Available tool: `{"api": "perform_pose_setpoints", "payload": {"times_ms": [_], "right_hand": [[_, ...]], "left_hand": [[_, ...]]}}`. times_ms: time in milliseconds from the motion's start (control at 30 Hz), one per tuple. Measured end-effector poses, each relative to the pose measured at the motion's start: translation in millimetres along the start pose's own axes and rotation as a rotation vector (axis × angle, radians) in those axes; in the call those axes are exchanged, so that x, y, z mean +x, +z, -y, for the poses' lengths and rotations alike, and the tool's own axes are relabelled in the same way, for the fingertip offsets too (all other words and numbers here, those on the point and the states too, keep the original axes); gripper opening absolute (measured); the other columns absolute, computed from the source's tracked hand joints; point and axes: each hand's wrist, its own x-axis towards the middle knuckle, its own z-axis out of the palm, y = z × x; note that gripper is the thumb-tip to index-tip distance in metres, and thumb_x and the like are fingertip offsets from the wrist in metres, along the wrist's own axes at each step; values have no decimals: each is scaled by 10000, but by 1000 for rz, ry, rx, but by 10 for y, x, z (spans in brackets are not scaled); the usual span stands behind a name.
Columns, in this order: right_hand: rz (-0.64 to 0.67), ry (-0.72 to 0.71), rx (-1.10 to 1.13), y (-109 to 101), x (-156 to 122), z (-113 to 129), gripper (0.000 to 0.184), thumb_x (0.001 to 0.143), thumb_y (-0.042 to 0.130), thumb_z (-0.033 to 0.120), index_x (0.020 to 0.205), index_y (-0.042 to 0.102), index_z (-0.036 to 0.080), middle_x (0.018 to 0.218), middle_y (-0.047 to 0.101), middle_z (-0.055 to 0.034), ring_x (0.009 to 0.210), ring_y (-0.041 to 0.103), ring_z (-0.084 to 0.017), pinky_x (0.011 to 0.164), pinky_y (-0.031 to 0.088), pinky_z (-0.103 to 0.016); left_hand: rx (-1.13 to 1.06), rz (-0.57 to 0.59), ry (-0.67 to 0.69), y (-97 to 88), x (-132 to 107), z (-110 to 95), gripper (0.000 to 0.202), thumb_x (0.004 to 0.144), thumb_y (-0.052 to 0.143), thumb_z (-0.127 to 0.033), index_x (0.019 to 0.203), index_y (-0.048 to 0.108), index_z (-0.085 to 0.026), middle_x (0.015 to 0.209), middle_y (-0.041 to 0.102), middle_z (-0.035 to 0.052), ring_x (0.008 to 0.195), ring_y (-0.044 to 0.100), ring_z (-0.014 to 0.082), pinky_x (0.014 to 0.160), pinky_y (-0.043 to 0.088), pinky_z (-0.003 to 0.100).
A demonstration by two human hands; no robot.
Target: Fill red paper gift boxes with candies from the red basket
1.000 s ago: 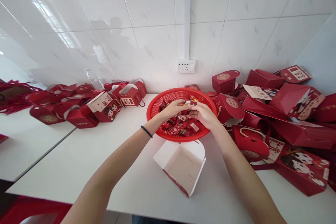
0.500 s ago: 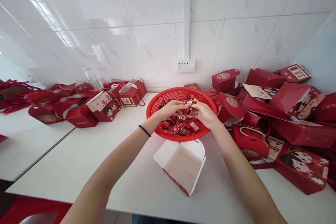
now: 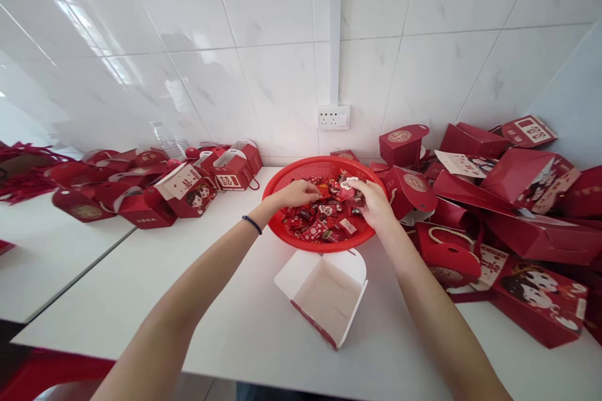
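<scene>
A red plastic basket (image 3: 277,200) holds many red-wrapped candies (image 3: 324,225). Over its left side is my left hand (image 3: 300,193), fingers drawn together in a pinch low among the candies; whatever lies between the fingertips is hidden. My right hand (image 3: 376,202), at the basket's right side, is closed around red wrapped candies (image 3: 352,187) with pale printed labels. Just in front of the basket, an open box (image 3: 329,297), white inside with a red outer face, stands with its flaps spread and nothing in it.
Red gift boxes (image 3: 540,301) with printed cartoon figures and rope handles are heaped on the right. More red boxes (image 3: 145,207) stand at the left near a clear plastic bottle (image 3: 167,141). A wall socket (image 3: 333,118) is behind the basket; a red stool (image 3: 56,369) is lower left.
My hands were together over the middle of the basket and are now apart. The left has shifted slightly left, while the right holds candies at the right side. The open box has stayed put.
</scene>
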Motion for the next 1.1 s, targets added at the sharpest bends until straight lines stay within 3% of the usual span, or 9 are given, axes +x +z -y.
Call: {"api": "perform_pose_setpoints", "payload": {"times_ms": [67,167,300,433,667,767,900,1000,1100], "right_hand": [[-20,5,8,10,-4,1,272,507,845,348,678,695,198,665,709,18,672,658,-163,653,518,-277],[-32,22,-18,24,-19,6,269,529,845,356,703,708,204,680,723,9,679,680,-184,626,532,-289],[-31,45,-19,23,-27,0,302,512,866,374,714,715,207,685,731,6,665,686,-194,590,545,-293],[-5,10,-22,-2,-7,-38,387,466,905,416,729,717,205,739,754,-10,735,712,-223,645,571,-320],[-7,-24,-34,-21,-3,-47,433,415,940,363,753,731,192,813,773,-35,859,728,-257,744,584,-348],[7,-31,-24,-25,-7,-47,433,424,935,357,773,742,188,850,779,-44,874,728,-262,754,586,-352],[16,-52,-14,-30,-1,-58,397,462,915,360,774,738,191,880,784,-51,902,729,-266,760,582,-347],[16,-48,-2,-30,5,-55,383,472,903,364,769,735,191,878,784,-50,913,729,-271,761,582,-347],[36,-31,3,-30,9,-46,381,486,891,366,790,742,192,892,784,-52,924,728,-270,772,584,-349]], "left_hand": [[201,41,-21,-43,52,120,111,673,684,-293,715,758,-221,833,745,37,814,637,232,773,450,289],[341,122,-54,-39,94,181,144,647,660,-235,745,764,-228,850,753,44,817,647,249,749,437,295],[431,189,-5,66,111,71,226,707,658,-281,898,774,-245,834,746,52,782,649,252,728,428,296],[522,188,-38,221,135,-74,346,732,717,-363,1065,750,-274,1030,756,92,926,668,304,802,451,320],[547,220,-38,282,133,-86,350,692,756,-286,1041,752,-279,1031,756,87,905,671,294,799,465,320],[519,223,-35,246,101,-50,314,661,758,-273,975,757,-271,1000,753,80,860,659,283,776,450,321],[434,171,-15,216,90,-4,81,606,751,-239,640,678,-229,639,651,42,687,601,246,702,418,318],[345,133,34,159,106,34,248,593,756,-269,473,545,-218,492,516,1,571,518,203,635,380,315],[274,110,53,64,107,60,216,612,737,-294,487,579,-215,505,526,-9,570,517,193,614,368,304]]}}
